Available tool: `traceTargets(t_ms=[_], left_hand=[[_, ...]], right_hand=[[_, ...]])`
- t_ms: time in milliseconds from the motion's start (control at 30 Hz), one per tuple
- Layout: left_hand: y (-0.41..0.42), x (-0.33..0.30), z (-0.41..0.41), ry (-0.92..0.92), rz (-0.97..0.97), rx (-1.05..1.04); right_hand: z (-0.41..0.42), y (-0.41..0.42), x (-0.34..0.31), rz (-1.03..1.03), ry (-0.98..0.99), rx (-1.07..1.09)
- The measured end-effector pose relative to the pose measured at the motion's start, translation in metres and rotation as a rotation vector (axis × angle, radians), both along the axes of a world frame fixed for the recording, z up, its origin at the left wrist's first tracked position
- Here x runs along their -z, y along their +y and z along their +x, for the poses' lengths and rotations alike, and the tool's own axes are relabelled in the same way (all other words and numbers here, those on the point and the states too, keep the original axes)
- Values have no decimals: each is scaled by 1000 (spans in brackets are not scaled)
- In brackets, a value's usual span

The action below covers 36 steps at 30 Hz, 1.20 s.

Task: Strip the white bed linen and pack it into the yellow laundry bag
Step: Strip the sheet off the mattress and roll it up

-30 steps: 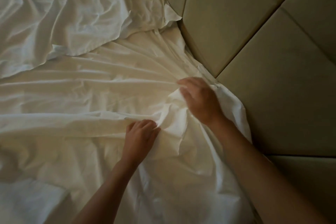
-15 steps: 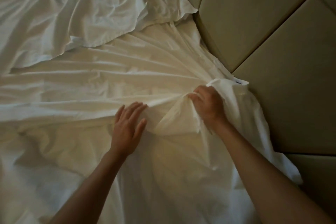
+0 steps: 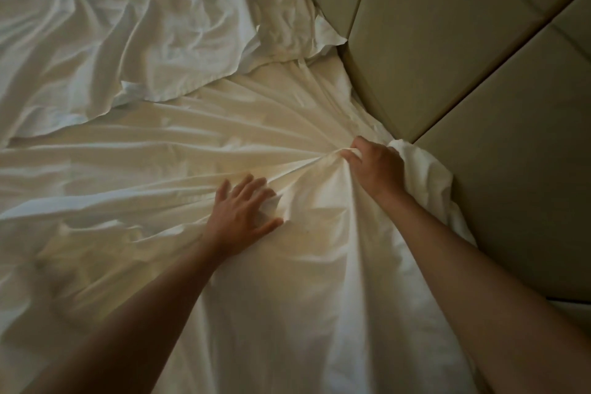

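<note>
Right hand point(image 3: 375, 166) clamped on a gathered bunch of the white sheet point(image 3: 160, 166) beside the padded headboard point(image 3: 447, 57); creases fan out from the grip. Left hand point(image 3: 243, 214) flat on the sheet, fingers spread (gripping nothing). Rumpled pillow point(image 3: 144, 35) lies beyond, well apart from both hands.

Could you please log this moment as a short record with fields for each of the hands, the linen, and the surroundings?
left hand: fingers spread, resting flat on the sheet
right hand: gripping a bunched fold of the sheet
sheet: white, creases fanning out from the grip
pillow: white, rumpled, at upper left
headboard: beige padded panels, at right
laundry bag: not in view
</note>
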<state>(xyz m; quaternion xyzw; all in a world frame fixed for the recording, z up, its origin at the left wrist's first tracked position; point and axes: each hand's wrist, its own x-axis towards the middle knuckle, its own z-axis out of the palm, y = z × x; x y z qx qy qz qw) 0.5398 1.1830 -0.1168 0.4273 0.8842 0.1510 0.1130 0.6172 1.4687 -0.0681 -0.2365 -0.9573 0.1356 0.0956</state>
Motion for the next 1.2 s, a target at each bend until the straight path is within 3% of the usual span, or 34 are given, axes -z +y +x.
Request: traceTargets(t_ms=[133,267,433,533,600,667,767,867,933,1000,1200], left_hand=[[-3,18,-2,86,81,-32],[-4,26,-14,38,137,-29],[-28,20,-23,8,193,120],[-48,22,-20,126,173,128],[-54,22,-21,161,192,42],[-52,20,-23,147,193,-29],[-44,7,-28,72,207,-165],[-44,5,-35,73,200,-168],[-52,12,-33,61,162,-63],[-60,16,-31,78,133,11],[-55,4,-37,137,125,-86]], right_hand=[[9,3,31,10,-80,30],[11,4,47,-69,-146,68],[7,18,33,-270,136,333],[12,30,27,-280,132,415],[13,24,27,-228,66,369],[8,4,20,-139,130,255],[-9,-43,4,-157,267,-187],[-21,-80,12,-160,-10,-497],[-20,-86,32,-98,-115,-507],[-16,-80,47,-88,-73,-486],[-23,-70,45,-225,-55,-262]])
